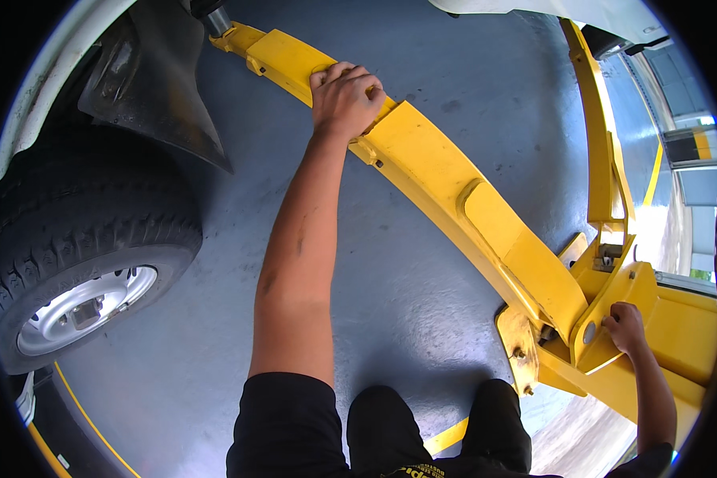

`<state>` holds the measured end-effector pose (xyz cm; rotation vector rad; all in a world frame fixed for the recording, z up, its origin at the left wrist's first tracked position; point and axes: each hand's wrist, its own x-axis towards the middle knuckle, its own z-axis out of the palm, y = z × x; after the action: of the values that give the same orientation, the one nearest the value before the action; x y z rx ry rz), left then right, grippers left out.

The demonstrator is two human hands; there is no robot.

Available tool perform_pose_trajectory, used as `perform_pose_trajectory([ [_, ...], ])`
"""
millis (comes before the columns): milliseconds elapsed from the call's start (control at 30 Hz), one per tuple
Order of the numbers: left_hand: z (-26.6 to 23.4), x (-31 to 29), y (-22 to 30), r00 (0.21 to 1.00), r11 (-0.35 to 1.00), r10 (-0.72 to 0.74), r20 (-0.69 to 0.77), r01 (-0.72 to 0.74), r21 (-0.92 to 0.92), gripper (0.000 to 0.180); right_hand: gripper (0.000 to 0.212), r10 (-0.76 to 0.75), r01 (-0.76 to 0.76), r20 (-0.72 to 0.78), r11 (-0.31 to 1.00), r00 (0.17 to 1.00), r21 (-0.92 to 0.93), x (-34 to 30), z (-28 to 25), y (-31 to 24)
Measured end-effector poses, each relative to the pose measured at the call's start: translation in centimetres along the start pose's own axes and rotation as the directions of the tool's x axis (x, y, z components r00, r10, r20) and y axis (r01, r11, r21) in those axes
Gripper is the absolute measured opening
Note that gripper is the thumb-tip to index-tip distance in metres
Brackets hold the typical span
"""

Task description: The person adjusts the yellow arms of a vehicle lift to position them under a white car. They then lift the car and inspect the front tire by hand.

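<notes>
A long yellow lift arm (pixel 454 175) of a car lift runs from the far left down to its pivot bracket (pixel 617 295) at the right. My left hand (pixel 347 99) is wrapped over the top of this arm, around its middle joint, with the fingers curled onto it. My right hand (pixel 627 327) is closed beside the pivot bracket, near a round pin end (pixel 589 332); what it grips, if anything, is hidden. At the arm's far end a dark and metal support pad (pixel 213 17) reaches up under the vehicle.
On the left are a black tyre with a silver wheel (pixel 88 311) and a dark mud flap (pixel 155 95). A second yellow lift arm (pixel 589 119) stretches away at the right. Yellow lines mark the grey-blue floor (pixel 422 295). White bodywork (pixel 550 8) overhangs the far side.
</notes>
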<state>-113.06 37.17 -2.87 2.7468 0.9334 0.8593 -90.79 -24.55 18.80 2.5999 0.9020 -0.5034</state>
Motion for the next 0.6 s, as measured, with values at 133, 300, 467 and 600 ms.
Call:
perform_pose_trajectory([
  [133,-0.3,0.2,0.2,0.997,1.000,-0.011,0.070,0.011,-0.008,0.025,0.021,-0.010,0.009,-0.028,1.000,1.000,-0.025,-0.4,0.7,0.5],
  [300,-2.2,-0.7,-0.9,0.997,0.966,-0.079,0.013,0.080,-0.245,0.026,0.016,0.066,-0.061,-0.031,0.991,0.997,0.121,0.2,-0.3,-1.5],
  [467,-5.6,-15.5,2.6,0.912,0.820,-0.382,-0.150,0.260,-0.511,0.032,0.015,-0.156,0.201,-0.455,0.978,0.877,0.052,-1.0,-1.3,-6.1],
  [600,-7.8,-37.5,5.2,0.636,0.636,-0.771,0.036,0.765,0.097,0.049,0.019,-0.182,0.338,-0.310,0.735,0.933,0.587,-3.5,1.2,-18.6],
])
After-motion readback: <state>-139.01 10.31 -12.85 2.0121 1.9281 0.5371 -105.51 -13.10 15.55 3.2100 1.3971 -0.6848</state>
